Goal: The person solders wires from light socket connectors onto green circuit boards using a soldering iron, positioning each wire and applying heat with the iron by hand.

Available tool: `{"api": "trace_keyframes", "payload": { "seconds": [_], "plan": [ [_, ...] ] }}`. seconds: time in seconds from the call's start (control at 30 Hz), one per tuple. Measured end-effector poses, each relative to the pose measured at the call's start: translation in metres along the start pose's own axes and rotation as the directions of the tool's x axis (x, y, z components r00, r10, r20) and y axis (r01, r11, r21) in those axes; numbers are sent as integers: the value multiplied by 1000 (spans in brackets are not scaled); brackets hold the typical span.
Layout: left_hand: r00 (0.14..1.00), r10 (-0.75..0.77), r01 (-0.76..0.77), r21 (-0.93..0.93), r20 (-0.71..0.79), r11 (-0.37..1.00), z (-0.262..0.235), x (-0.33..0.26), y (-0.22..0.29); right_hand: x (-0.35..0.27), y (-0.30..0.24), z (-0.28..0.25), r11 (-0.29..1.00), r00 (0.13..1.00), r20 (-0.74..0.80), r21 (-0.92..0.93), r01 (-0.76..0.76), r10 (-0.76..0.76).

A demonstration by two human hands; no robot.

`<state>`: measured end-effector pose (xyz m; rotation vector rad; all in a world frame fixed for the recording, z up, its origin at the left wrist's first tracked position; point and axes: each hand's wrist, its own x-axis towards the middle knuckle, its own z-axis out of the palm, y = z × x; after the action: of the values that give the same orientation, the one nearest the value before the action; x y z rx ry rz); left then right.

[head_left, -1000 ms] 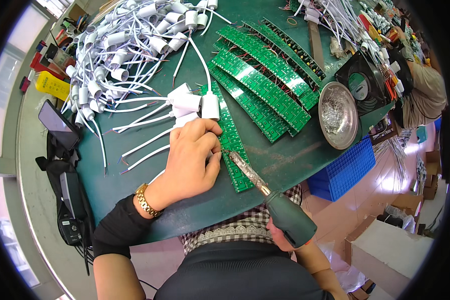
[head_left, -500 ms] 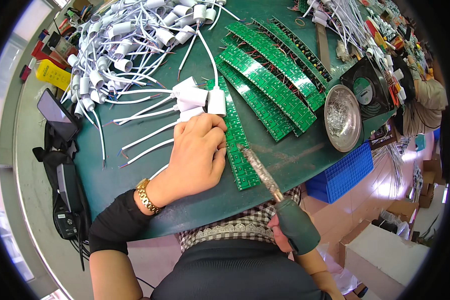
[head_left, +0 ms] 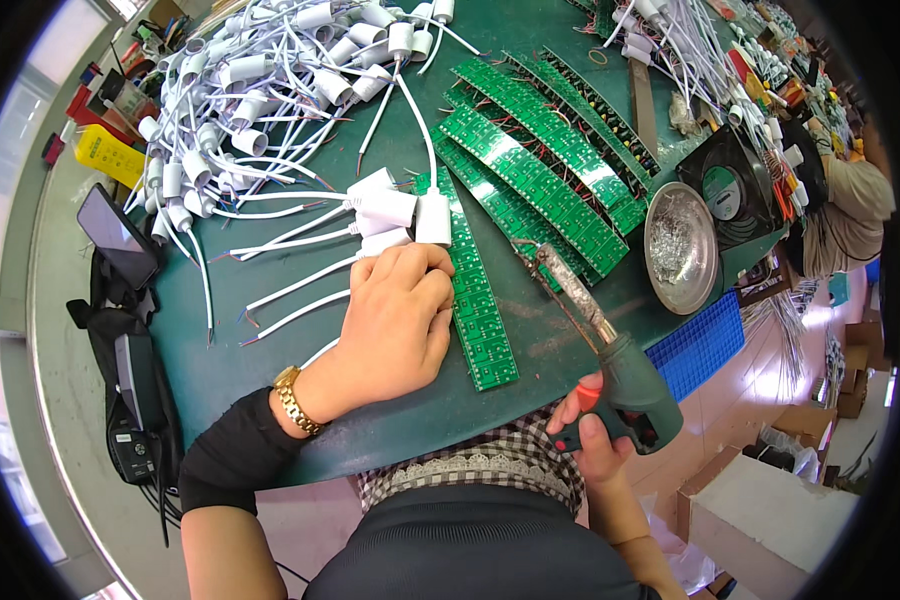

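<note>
My left hand (head_left: 395, 320) rests on the green table (head_left: 300, 440), fingers curled over a white lamp socket with wires, pressed beside a long green circuit board strip (head_left: 480, 310). A gold watch sits on that wrist. My right hand (head_left: 595, 430) grips the green handle of a soldering gun (head_left: 610, 350) at the table's near edge. Its metal tip points up and left, lifted clear of the strip, near the other boards.
Several green circuit board strips (head_left: 540, 160) lie fanned at the centre. A heap of white sockets with wires (head_left: 250, 90) fills the far left. A round metal dish (head_left: 678, 245) and a black fan (head_left: 735, 190) sit right; a phone (head_left: 118, 235) lies left, a blue crate (head_left: 700, 340) below the edge.
The soldering gun has swung right and away from the strip by my left hand; its tip now points toward the fanned boards. My left hand has stayed put.
</note>
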<state>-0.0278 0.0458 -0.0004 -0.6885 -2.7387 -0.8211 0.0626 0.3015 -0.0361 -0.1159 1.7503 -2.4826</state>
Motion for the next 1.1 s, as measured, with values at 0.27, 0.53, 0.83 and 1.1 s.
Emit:
{"api": "trace_keyframes", "payload": {
  "seconds": [0.27, 0.53, 0.83, 1.1],
  "plan": [
    [999, 39, -38, 39, -13, 998, 0, 1, 0, 7, 9, -1, 996, 1000, 19, 87, 13, -14],
    [997, 81, -80, 67, -10, 995, 0, 0, -5, 6, 11, 2, 1000, 1000, 6, 2, 28, -28],
    [958, 282, -284, 48, 50, 958, -10, 1, -14, 5, 8, -2, 1000, 999, 44, -12, 17, -16],
    [930, 335, -323, 98, -155, 941, -35, 53, -53, 6, 19, -11, 998, 993, 101, -24, 65, -63]
  ]
}}
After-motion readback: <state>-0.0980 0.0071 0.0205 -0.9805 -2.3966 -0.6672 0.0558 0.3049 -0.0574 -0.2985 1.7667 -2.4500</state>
